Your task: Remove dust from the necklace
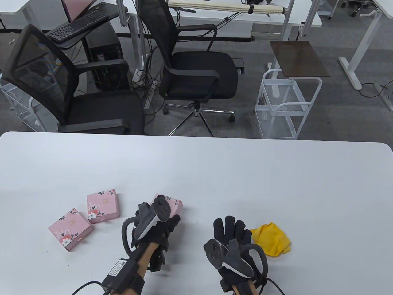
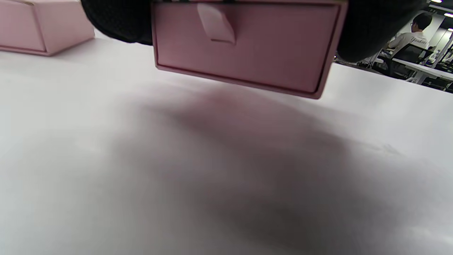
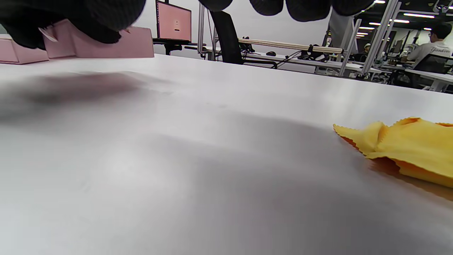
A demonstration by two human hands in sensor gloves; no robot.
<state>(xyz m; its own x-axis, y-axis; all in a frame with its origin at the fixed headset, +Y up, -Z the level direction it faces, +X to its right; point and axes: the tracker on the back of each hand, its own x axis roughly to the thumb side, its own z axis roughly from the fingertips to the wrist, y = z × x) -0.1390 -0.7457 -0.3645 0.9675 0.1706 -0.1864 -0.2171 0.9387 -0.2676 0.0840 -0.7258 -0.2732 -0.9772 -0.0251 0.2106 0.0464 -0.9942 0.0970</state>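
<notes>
Pink box (image 1: 175, 205) in left hand (image 1: 153, 227), lifted off the tabletop (image 1: 215, 172). In the left wrist view it hangs clear of the surface, tilted, shadow underneath, gloved fingers (image 2: 116, 21) clamped on both sides. Front face shows a drawer (image 2: 244, 46) with a small pull tab (image 2: 216, 23), drawer closed. Box sits near the front edge, a bit left of centre.

Necklace itself: not visible in any view, can't tell which box has it.

Two more pink floral boxes flat on the tabletop to the left, close together but not touching: one (image 1: 102, 206) just left of the held box, the other (image 1: 70, 229) further left and nearer the front edge. One of them shows at the top left corner of the left wrist view (image 2: 39, 26).

Right hand (image 1: 231, 238) near the front edge, right of centre, fingers spread and straight, holding nothing. Right wrist view has the fingertips (image 3: 304, 7) hanging above the surface, not touching it. Tracker on the back of each hand.

Yellow cloth (image 1: 271, 239) crumpled on the tabletop just beside the right hand, on its right. In the table view the fingers overlap the cloth's left edge; contact or not, can't tell. Zigzag-cut edge shows in the right wrist view (image 3: 407, 148).

Behind the far edge: two black office chairs (image 1: 196, 73), a white wire cart (image 1: 285, 107).
</notes>
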